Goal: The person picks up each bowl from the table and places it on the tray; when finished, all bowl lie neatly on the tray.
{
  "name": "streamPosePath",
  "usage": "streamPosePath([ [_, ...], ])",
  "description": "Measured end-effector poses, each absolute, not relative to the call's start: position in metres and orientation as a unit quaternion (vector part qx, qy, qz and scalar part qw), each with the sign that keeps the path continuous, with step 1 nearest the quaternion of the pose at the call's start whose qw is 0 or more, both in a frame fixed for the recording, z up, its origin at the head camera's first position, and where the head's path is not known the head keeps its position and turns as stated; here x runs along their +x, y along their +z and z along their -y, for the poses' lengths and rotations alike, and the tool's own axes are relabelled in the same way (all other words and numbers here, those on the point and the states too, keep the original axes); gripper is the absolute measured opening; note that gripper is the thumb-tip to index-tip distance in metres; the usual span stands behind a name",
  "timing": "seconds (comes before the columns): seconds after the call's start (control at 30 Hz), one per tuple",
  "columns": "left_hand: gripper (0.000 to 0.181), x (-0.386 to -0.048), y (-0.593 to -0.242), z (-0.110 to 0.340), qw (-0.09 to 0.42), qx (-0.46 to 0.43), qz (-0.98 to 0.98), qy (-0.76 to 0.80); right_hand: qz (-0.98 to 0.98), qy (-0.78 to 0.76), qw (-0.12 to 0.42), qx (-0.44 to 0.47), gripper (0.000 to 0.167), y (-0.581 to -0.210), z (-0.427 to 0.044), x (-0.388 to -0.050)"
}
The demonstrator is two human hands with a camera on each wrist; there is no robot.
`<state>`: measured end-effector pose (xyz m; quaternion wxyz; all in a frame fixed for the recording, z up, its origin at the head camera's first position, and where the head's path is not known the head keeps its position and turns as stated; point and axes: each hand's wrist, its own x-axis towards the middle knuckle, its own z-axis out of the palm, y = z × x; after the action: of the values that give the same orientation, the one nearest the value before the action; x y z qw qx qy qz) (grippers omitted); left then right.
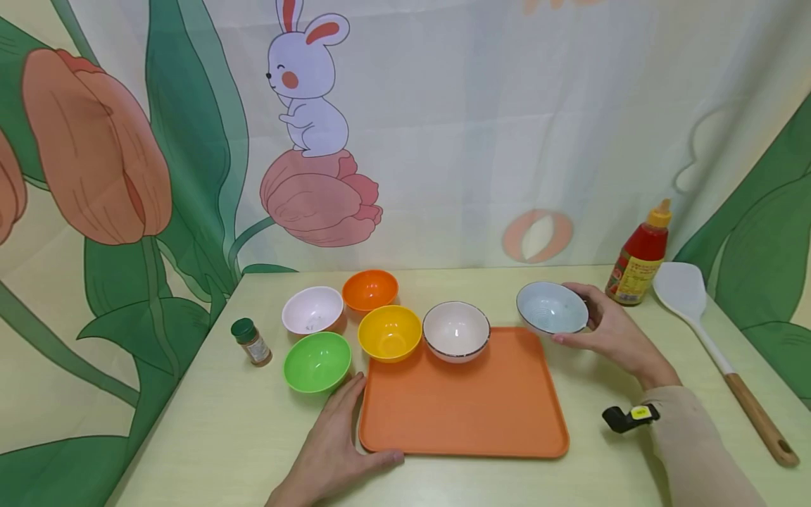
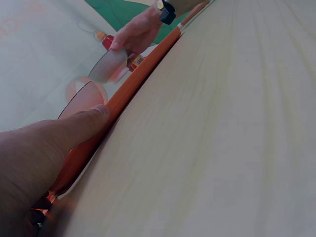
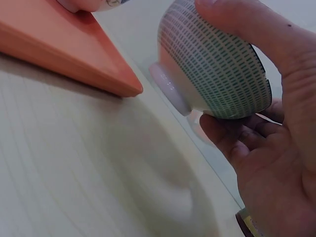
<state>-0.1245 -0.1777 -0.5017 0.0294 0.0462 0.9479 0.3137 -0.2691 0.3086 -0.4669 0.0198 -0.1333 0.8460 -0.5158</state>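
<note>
Fingers of the right hand (image 1: 611, 331) grip a pale blue bowl (image 1: 551, 310) by its side, holding it above the surface (image 1: 205, 436) near the far right corner of the orange tray (image 1: 465, 415). The left hand (image 1: 336, 440) is spread at the near left corner, thumb on the rim; its other fingers, partly hidden, seem to touch the side.

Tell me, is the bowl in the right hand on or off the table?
Off. The right hand holds the bowl, its foot clear of the table in the right wrist view.
</note>
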Motion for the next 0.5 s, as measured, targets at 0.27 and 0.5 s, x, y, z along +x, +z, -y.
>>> streamPosePath([
  [0.27,0.144,-0.125,-0.501,0.178,0.028,0.048,-0.947,0.316,-0.830,-0.531,0.036,-0.166,0.095,-0.465,-0.297,-0.269],
  [0.5,0.145,-0.124,-0.502,0.177,0.030,0.048,-0.947,0.317,-0.831,-0.523,0.049,-0.183,0.096,-0.468,-0.289,-0.268],
])
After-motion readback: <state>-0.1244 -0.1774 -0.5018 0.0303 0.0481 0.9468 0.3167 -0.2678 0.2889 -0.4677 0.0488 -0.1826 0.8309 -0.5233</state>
